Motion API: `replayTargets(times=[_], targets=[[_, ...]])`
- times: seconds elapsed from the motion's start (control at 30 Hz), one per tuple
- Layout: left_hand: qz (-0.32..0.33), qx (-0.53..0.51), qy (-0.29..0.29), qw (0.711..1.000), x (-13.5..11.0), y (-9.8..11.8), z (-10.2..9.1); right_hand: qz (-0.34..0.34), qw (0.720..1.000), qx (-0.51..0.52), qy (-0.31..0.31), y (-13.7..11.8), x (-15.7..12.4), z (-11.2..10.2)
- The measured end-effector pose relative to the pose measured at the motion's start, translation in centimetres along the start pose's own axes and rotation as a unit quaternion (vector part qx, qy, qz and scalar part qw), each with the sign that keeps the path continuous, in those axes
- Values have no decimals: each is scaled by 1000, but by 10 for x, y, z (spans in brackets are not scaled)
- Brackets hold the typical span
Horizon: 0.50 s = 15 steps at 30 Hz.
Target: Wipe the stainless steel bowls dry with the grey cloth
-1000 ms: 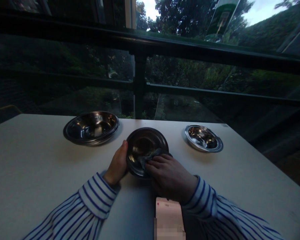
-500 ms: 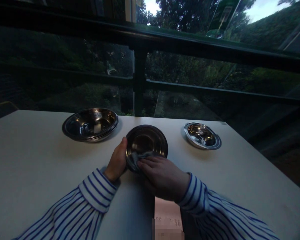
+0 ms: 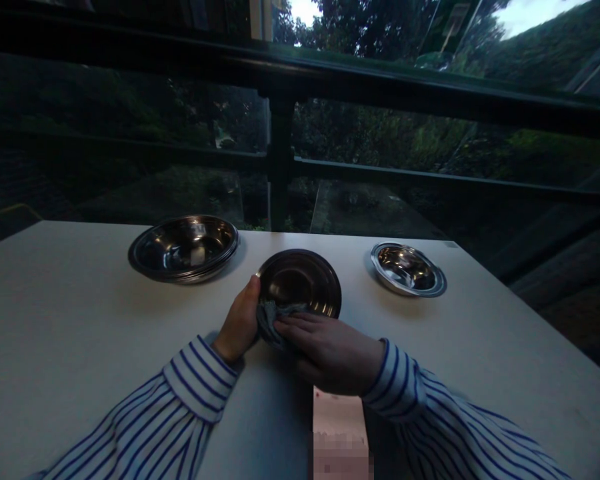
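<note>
Left hand (image 3: 239, 325) wrapped round the left rim of the middle steel bowl (image 3: 303, 283), thumb on the edge, holding it tilted toward the camera on the white table (image 3: 65, 333). Right hand (image 3: 327, 352) fingers pinched on a grey cloth (image 3: 270, 313), pressing it inside the bowl's near-left wall. Stack of bowls (image 3: 184, 247) far left, looks like 2 or more, too dim to count. 1 small bowl (image 3: 408, 269) far right. Pink card (image 3: 337, 417) just below the right wrist

dim dusk | light from sky (image 3: 525, 10) above | faint reflections in bowls (image 3: 185, 247) | edges curved, sleeves blurred
</note>
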<state>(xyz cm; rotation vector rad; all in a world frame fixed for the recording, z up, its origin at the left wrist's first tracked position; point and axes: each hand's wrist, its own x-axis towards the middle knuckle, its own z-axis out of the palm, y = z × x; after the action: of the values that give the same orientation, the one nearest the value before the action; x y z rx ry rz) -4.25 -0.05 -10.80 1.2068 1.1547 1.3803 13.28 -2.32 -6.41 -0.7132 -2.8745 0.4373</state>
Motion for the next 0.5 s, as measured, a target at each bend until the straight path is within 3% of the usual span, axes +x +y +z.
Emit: replayTargets(times=[0.17,0.37,0.5], targets=[[-14,-9,-14,1000,1,-3,0,54,997,-43,-29,8,-8,-18],[-1,-22,2,1000,-1,-7,-1,-45,997,67,10,-1,1,-3],[-10,-36,-36,999,-1,0,-1,-28,998,59,-5,3,-1,-7]])
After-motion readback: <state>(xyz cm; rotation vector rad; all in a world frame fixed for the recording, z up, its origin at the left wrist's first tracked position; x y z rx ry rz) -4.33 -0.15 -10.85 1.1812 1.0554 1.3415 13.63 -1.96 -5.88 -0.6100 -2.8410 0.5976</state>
